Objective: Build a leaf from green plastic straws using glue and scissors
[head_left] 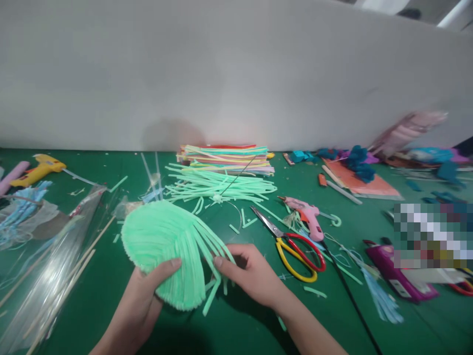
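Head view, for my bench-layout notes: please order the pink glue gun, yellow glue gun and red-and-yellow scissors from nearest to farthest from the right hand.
From the right hand:
1. Red-and-yellow scissors, just to its right.
2. Pink glue gun, right, beyond the scissors.
3. Yellow glue gun, far left.

One rounded, mint-green piece (155,231) of fuzzy stems, packed in close rows that meet along a ridge; held above the bench (258,330) in my left hand (155,281). Several loose stems (203,231) at its right side, pinched in my right hand (247,271).
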A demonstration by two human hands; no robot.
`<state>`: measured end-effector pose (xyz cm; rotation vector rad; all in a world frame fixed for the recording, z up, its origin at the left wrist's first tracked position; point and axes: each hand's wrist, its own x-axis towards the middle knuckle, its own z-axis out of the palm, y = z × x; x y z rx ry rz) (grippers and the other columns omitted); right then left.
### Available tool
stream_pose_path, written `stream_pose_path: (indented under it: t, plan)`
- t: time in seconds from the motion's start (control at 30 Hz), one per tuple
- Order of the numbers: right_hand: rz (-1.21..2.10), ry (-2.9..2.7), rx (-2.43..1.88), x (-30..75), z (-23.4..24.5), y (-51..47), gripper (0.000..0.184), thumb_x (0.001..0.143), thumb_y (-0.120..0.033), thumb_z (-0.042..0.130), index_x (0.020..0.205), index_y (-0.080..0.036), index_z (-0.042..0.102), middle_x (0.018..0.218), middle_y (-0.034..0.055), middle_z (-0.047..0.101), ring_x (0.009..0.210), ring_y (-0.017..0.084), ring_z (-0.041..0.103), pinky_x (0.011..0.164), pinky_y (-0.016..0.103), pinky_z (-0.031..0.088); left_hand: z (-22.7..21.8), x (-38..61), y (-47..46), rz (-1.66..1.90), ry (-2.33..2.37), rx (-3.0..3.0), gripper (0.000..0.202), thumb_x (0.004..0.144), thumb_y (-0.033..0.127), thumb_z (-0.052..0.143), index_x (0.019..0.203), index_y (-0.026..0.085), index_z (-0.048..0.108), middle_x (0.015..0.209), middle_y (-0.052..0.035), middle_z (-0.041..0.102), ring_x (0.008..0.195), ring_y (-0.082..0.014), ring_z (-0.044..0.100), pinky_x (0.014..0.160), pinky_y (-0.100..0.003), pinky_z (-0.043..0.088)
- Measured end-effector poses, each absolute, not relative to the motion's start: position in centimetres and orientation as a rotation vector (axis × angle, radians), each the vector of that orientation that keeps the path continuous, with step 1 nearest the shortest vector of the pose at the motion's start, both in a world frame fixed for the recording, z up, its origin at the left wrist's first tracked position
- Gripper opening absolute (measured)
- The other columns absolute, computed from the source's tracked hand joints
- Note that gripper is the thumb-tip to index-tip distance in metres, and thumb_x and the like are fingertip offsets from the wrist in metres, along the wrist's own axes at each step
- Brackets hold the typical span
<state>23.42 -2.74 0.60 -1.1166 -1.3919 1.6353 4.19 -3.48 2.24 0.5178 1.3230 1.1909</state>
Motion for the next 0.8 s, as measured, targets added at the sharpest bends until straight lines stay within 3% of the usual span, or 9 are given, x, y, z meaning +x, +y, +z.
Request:
stream_pose_path:
  t: [0.1,0.2,0.37,0.57,0.7,0.8]
  plan:
    - [1.804,-1.122,-1.023,23.52,0.35,-2.66,0.028,0.081,-0.042,0.075,0.097,-0.019,0.071,0.08,-0.0003,0.069,0.073,0.012,0.06,0.071,0.023,0.047,2.21,4.09,-3.37,1.161,1.22,0.397,0.068,0.062,0.013,0.08,0.127,0.023,0.063,0.102,-0.0047,0.079,0.098,-0.0325,0.073,0.08,-0.038,0.063]
    - [1.8,-1.014,-0.975,23.6,0.44,-2.64,0.028,0.074,-0.037,0.083,0.091,-0.019,0.069,0.078,-0.0017,0.067,0.07,0.01,0.058,0.068,0.02,0.047,2.04,3.87,-3.21,1.168,1.204,0.343,0.07,0.061,0.011,0.08,0.127,0.024,0.063,0.103,-0.0041,0.078,0.098,-0.0323,0.073,0.079,-0.038,0.063]
    - [1.898,-0.911,-0.887,23.73,0.71,-2.68,0.039,0.074,-0.031,0.083,0.106,-0.021,0.065,0.083,-0.0009,0.067,0.071,0.011,0.06,0.067,0.022,0.05,1.82,3.58,-3.11,1.172,1.234,0.348,0.067,0.06,0.012,0.082,0.124,0.024,0.065,0.1,-0.0034,0.079,0.097,-0.0316,0.074,0.076,-0.035,0.064]
    - [1.966,-0.808,-0.856,23.99,0.74,-2.6,0.034,0.073,-0.027,0.083,0.1,-0.02,0.065,0.08,-0.0033,0.063,0.065,0.009,0.06,0.062,0.022,0.052,1.62,3.24,-3.24,1.145,1.243,0.352,0.073,0.057,0.015,0.086,0.126,0.021,0.063,0.097,-0.0046,0.079,0.087,-0.0293,0.075,0.067,-0.031,0.064]
    - [1.969,-0.736,-0.889,24.23,0.65,-2.49,0.036,0.067,-0.021,0.086,0.098,-0.019,0.066,0.083,-0.0025,0.066,0.072,0.008,0.062,0.067,0.018,0.048,1.87,3.39,-3.36,1.147,1.236,0.319,0.072,0.061,0.014,0.083,0.129,0.022,0.06,0.098,-0.0043,0.078,0.088,-0.0284,0.075,0.069,-0.031,0.064]
    - [1.952,-0.714,-0.908,24.27,0.59,-2.44,0.04,0.065,-0.017,0.086,0.1,-0.021,0.066,0.084,-0.003,0.066,0.069,0.007,0.059,0.061,0.017,0.045,2.04,3.52,-3.35,1.148,1.218,0.317,0.072,0.062,0.013,0.082,0.13,0.022,0.059,0.103,-0.0055,0.078,0.092,-0.0296,0.075,0.072,-0.033,0.064]
